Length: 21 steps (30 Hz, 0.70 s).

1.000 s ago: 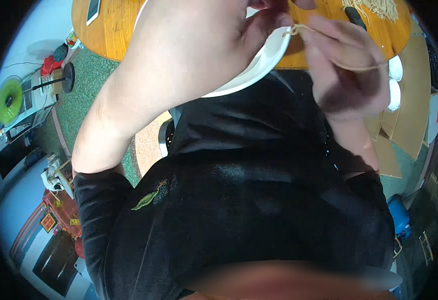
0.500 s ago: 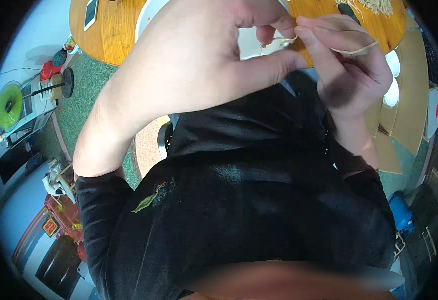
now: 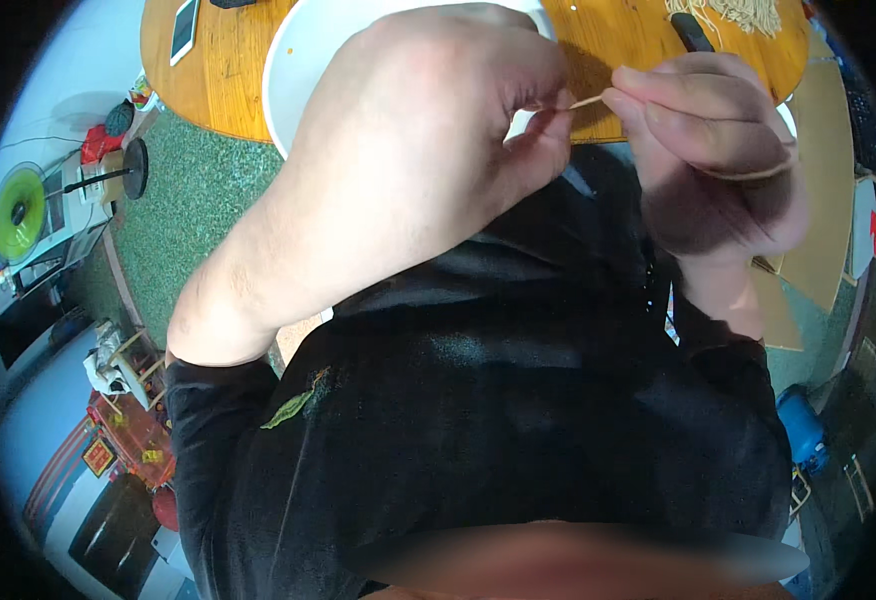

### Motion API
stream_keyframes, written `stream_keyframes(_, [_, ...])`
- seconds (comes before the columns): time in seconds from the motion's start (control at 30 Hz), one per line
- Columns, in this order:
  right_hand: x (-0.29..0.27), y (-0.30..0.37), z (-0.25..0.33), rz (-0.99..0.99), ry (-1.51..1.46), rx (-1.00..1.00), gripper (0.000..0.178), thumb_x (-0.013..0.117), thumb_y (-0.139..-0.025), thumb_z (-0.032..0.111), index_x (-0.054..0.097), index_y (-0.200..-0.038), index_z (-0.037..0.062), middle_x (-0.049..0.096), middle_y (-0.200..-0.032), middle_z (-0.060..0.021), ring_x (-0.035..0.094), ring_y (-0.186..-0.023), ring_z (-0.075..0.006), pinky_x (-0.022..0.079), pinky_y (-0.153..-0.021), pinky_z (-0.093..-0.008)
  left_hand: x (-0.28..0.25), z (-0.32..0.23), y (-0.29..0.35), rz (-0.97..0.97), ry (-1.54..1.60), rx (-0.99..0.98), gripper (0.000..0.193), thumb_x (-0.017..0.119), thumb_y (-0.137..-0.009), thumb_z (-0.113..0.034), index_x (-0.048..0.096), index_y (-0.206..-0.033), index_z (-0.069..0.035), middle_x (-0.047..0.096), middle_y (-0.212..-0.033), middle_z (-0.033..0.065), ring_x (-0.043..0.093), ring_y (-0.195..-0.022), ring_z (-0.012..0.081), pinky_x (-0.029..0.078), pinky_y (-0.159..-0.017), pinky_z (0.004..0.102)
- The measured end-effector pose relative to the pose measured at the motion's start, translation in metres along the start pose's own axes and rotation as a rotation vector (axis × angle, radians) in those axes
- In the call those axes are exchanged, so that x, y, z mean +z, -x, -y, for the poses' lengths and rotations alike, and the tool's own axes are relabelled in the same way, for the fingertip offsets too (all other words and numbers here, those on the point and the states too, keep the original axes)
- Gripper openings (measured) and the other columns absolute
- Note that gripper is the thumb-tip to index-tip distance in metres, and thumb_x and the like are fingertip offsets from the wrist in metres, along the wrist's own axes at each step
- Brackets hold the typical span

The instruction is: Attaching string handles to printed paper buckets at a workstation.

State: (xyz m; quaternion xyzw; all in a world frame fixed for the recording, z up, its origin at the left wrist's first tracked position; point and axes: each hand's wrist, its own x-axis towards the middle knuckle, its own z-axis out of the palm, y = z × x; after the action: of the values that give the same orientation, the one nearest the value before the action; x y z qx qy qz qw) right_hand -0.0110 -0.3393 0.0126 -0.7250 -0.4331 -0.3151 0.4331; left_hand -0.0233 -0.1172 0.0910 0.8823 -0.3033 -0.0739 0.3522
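Thumb and fingers of my left hand [image 3: 438, 115] pinch one end of a thin, pale, string-like strand [image 3: 586, 102]; its exact kind I cannot make out. Close by on the right, the fingertips of my right hand [image 3: 718, 140] pinch the same strand, and a short stretch shows between the two hands. A further length of it seems to run along the right palm under the curled fingers. Beneath my left hand is a large white basin [image 3: 288, 85], mostly hidden by the hand and forearm.
The round wooden table [image 3: 223, 80] carries a phone [image 3: 185, 32] at the left. At the far right lie a heap of pale strands [image 3: 750, 14] and a dark handle-like object [image 3: 693, 32]. Cardboard [image 3: 826, 210] stands right of the table. A green fan [image 3: 19, 214] is at the left.
My left fingers have closed from a wide curl into a pinch on the strand. The right hand has moved slightly right and down, and the strand between them looks straighter.
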Motion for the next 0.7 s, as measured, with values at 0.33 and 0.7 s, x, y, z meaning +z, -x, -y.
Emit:
stream_keyframes(0.33, [-0.031, 0.001, 0.001, -0.002, -0.77, 0.579, 0.02, 0.065, -0.1, 0.009, 0.064, -0.118, 0.0002, 0.067, -0.11, -0.0127, 0.063, -0.075, -0.0093, 0.053, -0.065, -0.0199, 0.003, 0.032, 0.03, -0.209, -0.365, 0.247, 0.016, 0.077, -0.08, 0.0, 0.067, -0.092, -0.002, 0.067, -0.09, 0.0118, 0.068, -0.081, 0.0326, 0.054, -0.07, 0.0387])
stream_keyframes(0.7, [-0.066, -0.011, -0.041, -0.363, -1.555, 0.748, 0.024, 0.05, -0.109, 0.007, 0.054, -0.127, -0.009, 0.052, -0.098, -0.0052, 0.048, -0.079, -0.0107, 0.047, -0.063, -0.0186, -0.026, 0.051, 0.081, -0.064, -0.609, -0.04, 0.026, 0.072, -0.072, 0.005, 0.061, -0.093, -0.004, 0.068, -0.099, 0.0092, 0.067, -0.093, 0.0355, 0.053, -0.086, 0.0422])
